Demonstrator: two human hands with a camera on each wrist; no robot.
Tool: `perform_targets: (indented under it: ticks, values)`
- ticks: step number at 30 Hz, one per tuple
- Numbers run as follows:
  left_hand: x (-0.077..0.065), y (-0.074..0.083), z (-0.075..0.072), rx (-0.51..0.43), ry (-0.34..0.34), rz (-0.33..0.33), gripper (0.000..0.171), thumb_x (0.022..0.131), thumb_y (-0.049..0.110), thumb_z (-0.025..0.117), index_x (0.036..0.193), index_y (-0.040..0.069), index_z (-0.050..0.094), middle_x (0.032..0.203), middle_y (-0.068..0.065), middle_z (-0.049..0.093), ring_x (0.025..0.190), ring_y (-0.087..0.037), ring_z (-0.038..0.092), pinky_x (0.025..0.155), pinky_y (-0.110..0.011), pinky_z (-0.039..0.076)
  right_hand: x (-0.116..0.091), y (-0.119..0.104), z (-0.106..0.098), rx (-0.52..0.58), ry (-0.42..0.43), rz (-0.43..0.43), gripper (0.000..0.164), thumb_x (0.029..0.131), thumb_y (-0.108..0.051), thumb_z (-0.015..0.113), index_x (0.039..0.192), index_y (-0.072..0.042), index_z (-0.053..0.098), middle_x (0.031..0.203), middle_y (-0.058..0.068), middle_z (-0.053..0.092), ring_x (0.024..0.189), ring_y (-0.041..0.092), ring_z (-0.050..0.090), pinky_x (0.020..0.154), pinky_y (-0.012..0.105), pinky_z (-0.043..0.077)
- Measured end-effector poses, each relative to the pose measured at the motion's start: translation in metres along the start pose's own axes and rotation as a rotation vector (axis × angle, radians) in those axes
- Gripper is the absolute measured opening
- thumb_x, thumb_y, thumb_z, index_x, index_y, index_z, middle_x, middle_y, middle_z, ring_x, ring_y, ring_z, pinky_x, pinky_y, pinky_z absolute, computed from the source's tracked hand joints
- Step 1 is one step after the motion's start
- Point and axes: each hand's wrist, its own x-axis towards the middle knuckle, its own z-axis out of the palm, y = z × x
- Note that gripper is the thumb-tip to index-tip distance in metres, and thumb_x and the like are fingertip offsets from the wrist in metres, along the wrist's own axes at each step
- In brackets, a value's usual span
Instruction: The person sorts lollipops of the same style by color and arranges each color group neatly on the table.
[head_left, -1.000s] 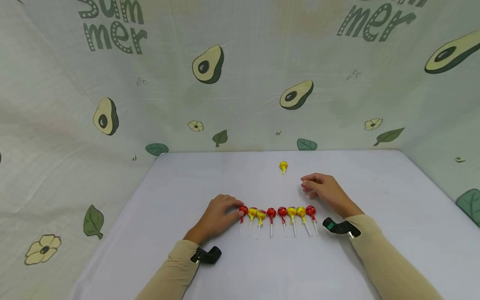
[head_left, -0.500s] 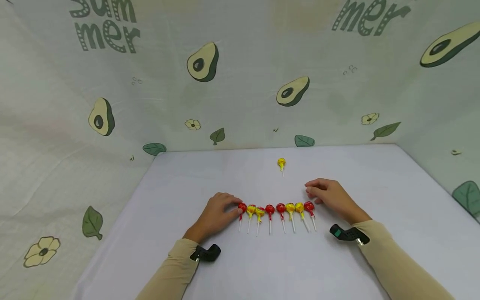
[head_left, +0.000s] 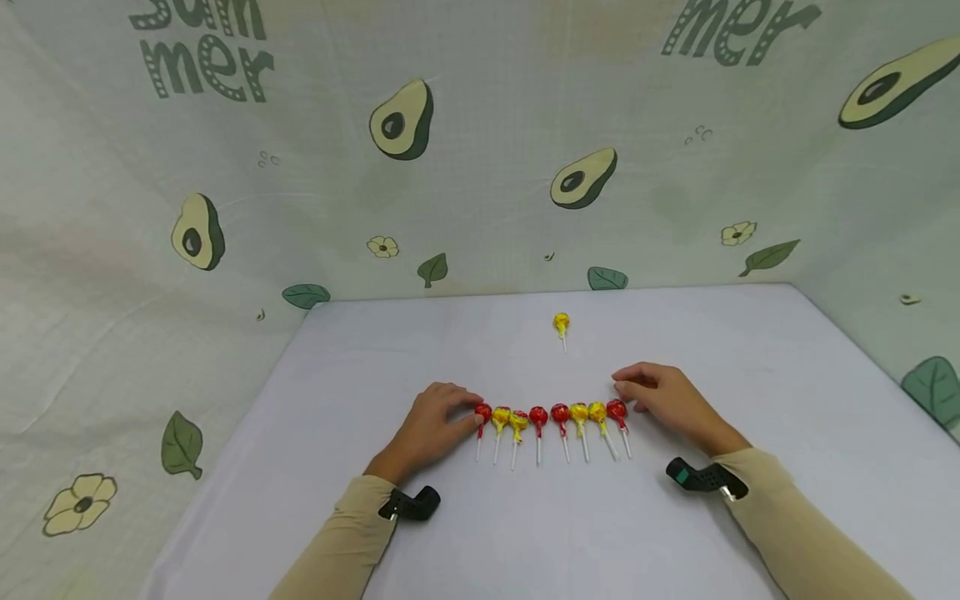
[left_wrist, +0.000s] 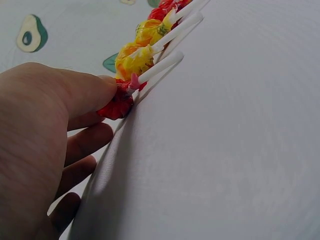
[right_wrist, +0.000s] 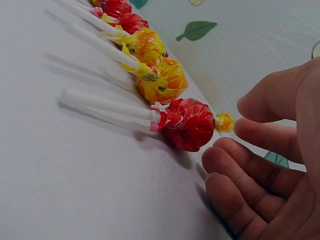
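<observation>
Several red and yellow lollipops lie side by side in a row, sticks toward me. My left hand [head_left: 435, 423] pinches the red lollipop [left_wrist: 119, 102] at the row's left end; its thumb lies on the wrapped head, and the index finger is mostly hidden behind. A yellow lollipop [left_wrist: 134, 62] sits right beside that one. Off the row's right end, my right hand [head_left: 671, 402] hovers with loosely bent fingers and holds nothing. Nearest to it is the red end lollipop [right_wrist: 189, 125], just short of the fingertips. A lone yellow lollipop [head_left: 562, 323] lies farther back.
The lollipops rest on a white-covered table [head_left: 465, 533]. Behind it and at the sides hangs a pale cloth [head_left: 480, 150] printed with avocados, leaves and lettering. A black wrist camera is strapped to each sleeve.
My right hand has drawn back to the right and slightly toward me, away from the lone yellow lollipop. The left hand keeps its place at the row's left end. The head view has shifted slightly.
</observation>
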Motion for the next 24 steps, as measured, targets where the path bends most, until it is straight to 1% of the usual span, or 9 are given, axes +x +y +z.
perform_targets:
  ticks: [4,8,11,16,20,22,24]
  values:
    - [0.0,-0.001,-0.001,-0.001,0.003,-0.009,0.025,0.092,0.028,0.073,0.115,0.02,0.074,0.113,0.004,0.067,0.116,-0.021,0.054,0.1,-0.048,0.04,-0.003,-0.001,0.001,-0.012,-0.004,-0.022,0.039,0.099,-0.036,0.064,0.125,-0.007,0.065,0.107,0.007,0.069,0.09,0.022,0.063,0.077,0.033,0.053]
    - [0.0,-0.002,0.0,-0.013,0.004,-0.014,0.024,0.093,0.028,0.073,0.115,0.02,0.074,0.114,0.005,0.067,0.116,-0.02,0.055,0.099,-0.048,0.041,-0.006,0.003,0.003,-0.036,-0.006,-0.041,0.038,0.099,-0.035,0.064,0.124,-0.007,0.066,0.109,0.005,0.069,0.094,0.021,0.062,0.077,0.03,0.054]
    - [0.0,-0.003,0.002,-0.016,-0.001,-0.015,0.025,0.093,0.029,0.072,0.116,0.02,0.074,0.114,0.005,0.067,0.117,-0.02,0.054,0.099,-0.049,0.041,-0.009,0.005,0.004,-0.059,0.002,-0.061,0.036,0.099,-0.034,0.064,0.123,-0.006,0.066,0.11,0.004,0.069,0.095,0.021,0.062,0.077,0.03,0.053]
    - [0.001,-0.002,0.002,0.01,-0.003,-0.002,0.028,0.093,0.03,0.072,0.118,0.018,0.073,0.113,0.005,0.068,0.115,-0.021,0.055,0.099,-0.049,0.041,-0.013,0.007,0.007,-0.107,0.035,-0.1,0.034,0.099,-0.035,0.065,0.121,-0.009,0.068,0.11,0.0,0.07,0.1,0.021,0.06,0.084,0.037,0.05]
    - [0.001,-0.002,0.002,0.004,0.006,0.009,0.031,0.092,0.028,0.073,0.12,0.016,0.073,0.111,0.005,0.068,0.114,-0.021,0.055,0.097,-0.048,0.042,-0.016,0.008,0.009,-0.126,0.048,-0.113,0.034,0.098,-0.037,0.065,0.121,-0.011,0.068,0.114,0.0,0.069,0.106,0.022,0.061,0.09,0.045,0.047]
    - [0.001,-0.002,0.002,-0.001,0.007,0.012,0.03,0.092,0.027,0.073,0.12,0.017,0.074,0.11,0.004,0.067,0.113,-0.02,0.055,0.096,-0.048,0.042,-0.018,0.009,0.009,-0.126,0.049,-0.114,0.034,0.098,-0.036,0.066,0.121,-0.012,0.068,0.115,0.0,0.068,0.108,0.022,0.061,0.092,0.046,0.047]
    - [0.0,-0.002,0.002,0.003,0.003,0.009,0.029,0.092,0.027,0.073,0.119,0.017,0.074,0.11,0.004,0.067,0.113,-0.02,0.054,0.096,-0.048,0.042,-0.019,0.01,0.009,-0.125,0.047,-0.116,0.032,0.098,-0.034,0.067,0.122,-0.012,0.068,0.115,0.0,0.068,0.107,0.021,0.062,0.092,0.044,0.048]
